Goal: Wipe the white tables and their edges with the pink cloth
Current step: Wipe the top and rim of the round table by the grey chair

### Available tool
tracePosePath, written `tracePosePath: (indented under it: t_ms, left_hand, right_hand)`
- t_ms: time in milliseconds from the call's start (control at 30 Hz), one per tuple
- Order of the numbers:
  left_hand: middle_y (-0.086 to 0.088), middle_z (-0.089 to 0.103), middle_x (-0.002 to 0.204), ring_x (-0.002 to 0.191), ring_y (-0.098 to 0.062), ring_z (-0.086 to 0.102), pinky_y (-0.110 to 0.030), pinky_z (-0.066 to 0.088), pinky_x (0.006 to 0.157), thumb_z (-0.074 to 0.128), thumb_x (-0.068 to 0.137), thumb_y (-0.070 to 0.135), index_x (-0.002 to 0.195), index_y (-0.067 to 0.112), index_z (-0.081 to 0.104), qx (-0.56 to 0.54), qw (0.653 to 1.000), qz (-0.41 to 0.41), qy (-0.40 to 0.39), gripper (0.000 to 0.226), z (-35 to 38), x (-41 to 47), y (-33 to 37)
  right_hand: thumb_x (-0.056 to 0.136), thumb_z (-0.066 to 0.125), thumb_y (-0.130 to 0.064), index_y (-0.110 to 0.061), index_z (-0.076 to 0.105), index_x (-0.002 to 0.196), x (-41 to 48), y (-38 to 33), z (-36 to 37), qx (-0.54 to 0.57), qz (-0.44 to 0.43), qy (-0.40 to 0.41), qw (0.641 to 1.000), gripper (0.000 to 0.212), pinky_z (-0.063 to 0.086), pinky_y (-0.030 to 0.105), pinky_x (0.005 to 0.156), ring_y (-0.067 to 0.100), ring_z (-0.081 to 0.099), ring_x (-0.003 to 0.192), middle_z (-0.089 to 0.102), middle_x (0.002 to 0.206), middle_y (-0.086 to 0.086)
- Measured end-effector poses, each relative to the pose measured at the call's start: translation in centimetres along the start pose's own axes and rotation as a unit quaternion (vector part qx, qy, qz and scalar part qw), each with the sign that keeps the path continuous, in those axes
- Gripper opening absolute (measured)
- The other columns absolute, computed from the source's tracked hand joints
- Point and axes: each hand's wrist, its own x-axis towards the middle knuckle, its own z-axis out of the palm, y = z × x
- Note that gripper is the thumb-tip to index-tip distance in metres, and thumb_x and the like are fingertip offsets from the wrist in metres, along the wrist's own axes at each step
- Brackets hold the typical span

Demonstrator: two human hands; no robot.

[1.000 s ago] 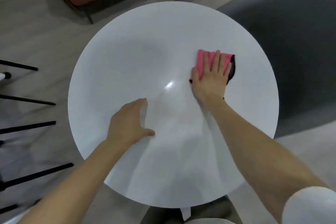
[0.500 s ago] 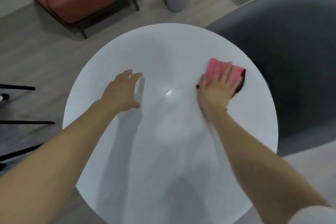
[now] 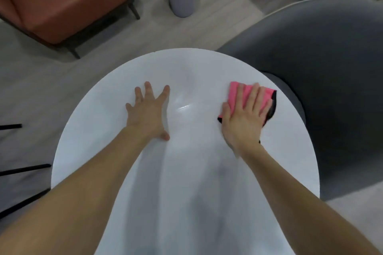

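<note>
The right hand (image 3: 245, 118) lies flat on the pink cloth (image 3: 234, 94), fingers straight and a little spread, pressing it to the round white surface (image 3: 186, 182) near the far right rim. The cloth shows past the fingertips and by the thumb, with a dark edge on its right side. The left hand (image 3: 148, 114) rests palm-down near the middle, fingers splayed, holding nothing. A grey chair (image 3: 331, 72) stands just beside the rim.

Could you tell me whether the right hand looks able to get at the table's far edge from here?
Probably yes: the right hand presses flat on the pink cloth, only bare tabletop lies between it and the far edge of the white table, and the left hand rests well aside.
</note>
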Motion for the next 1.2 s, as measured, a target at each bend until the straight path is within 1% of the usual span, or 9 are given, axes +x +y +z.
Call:
tracePosePath:
  t_ms: [133, 233, 300, 400, 500, 667, 800, 1067, 1200]
  left_hand:
    - [-0.007, -0.022, 0.178, 0.166, -0.04, -0.013, -0.07, 0.028, 0.125, 0.106, 0.047, 0.054, 0.165, 0.049, -0.02, -0.002, 1.0, -0.009, 0.011, 0.173, 0.1, -0.2, -0.4]
    - [-0.004, -0.021, 0.179, 0.167, -0.035, -0.011, -0.064, 0.031, 0.125, 0.104, 0.049, 0.06, 0.166, 0.046, -0.021, 0.008, 1.0, -0.012, 0.017, 0.172, -0.1, -0.3, -0.5]
    - [-0.003, -0.022, 0.178, 0.167, -0.034, -0.011, -0.062, 0.033, 0.124, 0.102, 0.052, 0.063, 0.166, 0.045, -0.022, 0.024, 1.0, -0.009, 0.019, 0.17, -0.1, -0.3, -0.6]
    - [-0.005, -0.022, 0.179, 0.167, -0.035, -0.009, -0.061, 0.035, 0.125, 0.101, 0.052, 0.066, 0.165, 0.044, -0.024, 0.03, 0.999, -0.006, 0.032, 0.17, 0.2, -0.2, -0.8]
    - [-0.005, -0.022, 0.179, 0.167, -0.036, -0.01, -0.062, 0.033, 0.126, 0.102, 0.052, 0.064, 0.165, 0.044, -0.023, 0.025, 0.999, -0.003, 0.031, 0.17, 0.3, 0.1, -0.8]
    - [-0.001, -0.024, 0.178, 0.167, -0.033, -0.012, -0.063, 0.034, 0.124, 0.104, 0.051, 0.06, 0.165, 0.047, -0.023, 0.015, 1.0, -0.011, 0.026, 0.171, 0.1, 0.1, -0.7]
    - [0.002, -0.024, 0.178, 0.167, -0.03, -0.012, -0.063, 0.036, 0.122, 0.103, 0.05, 0.061, 0.164, 0.05, -0.023, 0.014, 0.999, -0.014, 0.027, 0.17, 0.3, 0.2, -0.9]
    - [0.001, -0.013, 0.18, 0.167, -0.033, -0.004, -0.069, 0.04, 0.117, 0.104, 0.047, 0.063, 0.165, 0.051, -0.012, 0.008, 0.999, 0.002, 0.042, 0.166, 0.8, 0.5, -1.4]
    - [-0.004, 0.009, 0.181, 0.166, -0.027, 0.012, -0.059, 0.035, 0.123, 0.101, 0.065, 0.055, 0.169, 0.038, 0.02, -0.071, 0.994, 0.009, 0.08, 0.133, 2.2, -1.7, -1.8]
  right_hand:
    - [0.114, 0.02, -0.051, -0.022, 0.02, 0.173, 7.1, -12.1, 2.3, 0.013, -0.242, -0.041, 0.969, 0.066, 0.001, 0.062, 0.132, 0.037, 0.002, 0.167, 0.008, 0.179, 0.019]
    - [0.116, 0.024, -0.048, -0.03, 0.026, 0.171, 9.2, -10.4, 2.3, 0.021, -0.337, -0.015, 0.941, 0.058, 0.007, 0.056, 0.133, 0.027, 0.008, 0.168, 0.021, 0.179, 0.004]
    - [0.117, 0.031, -0.043, -0.035, 0.028, 0.17, 7.6, -4.2, 1.1, 0.049, -0.29, 0.008, 0.956, 0.054, 0.01, 0.055, 0.133, 0.024, 0.011, 0.167, 0.027, 0.177, -0.002]
    - [0.117, 0.025, -0.048, -0.033, 0.013, 0.173, 2.8, 5.0, -0.8, 0.039, -0.077, -0.013, 0.996, 0.059, 0.006, 0.055, 0.134, 0.02, -0.004, 0.168, 0.006, 0.182, 0.0]
    - [0.115, 0.024, -0.047, -0.024, 0.018, 0.173, 2.3, 3.6, 0.2, 0.022, 0.051, 0.005, 0.998, 0.063, 0.004, 0.063, 0.132, 0.031, 0.0, 0.168, 0.006, 0.181, 0.013]
    - [0.113, 0.023, -0.048, -0.026, 0.024, 0.172, 10.1, -12.3, 2.8, 0.04, -0.148, -0.022, 0.988, 0.063, 0.002, 0.063, 0.131, 0.034, 0.01, 0.167, 0.021, 0.178, 0.016]
    - [0.113, 0.022, -0.055, -0.028, 0.024, 0.172, 11.0, -11.3, 2.4, 0.051, -0.216, -0.024, 0.975, 0.065, 0.0, 0.052, 0.134, 0.026, 0.008, 0.167, 0.018, 0.18, 0.007]
    - [0.116, 0.031, -0.047, -0.028, 0.01, 0.174, -5.2, 10.9, -1.7, 0.033, -0.006, -0.005, 0.999, 0.064, 0.007, 0.055, 0.135, 0.019, -0.007, 0.168, 0.002, 0.182, 0.002]
    - [0.116, 0.024, -0.048, -0.025, 0.013, 0.174, -10.3, 12.7, -0.8, 0.016, 0.077, -0.01, 0.997, 0.064, 0.008, 0.059, 0.133, 0.023, -0.005, 0.168, 0.004, 0.182, 0.006]
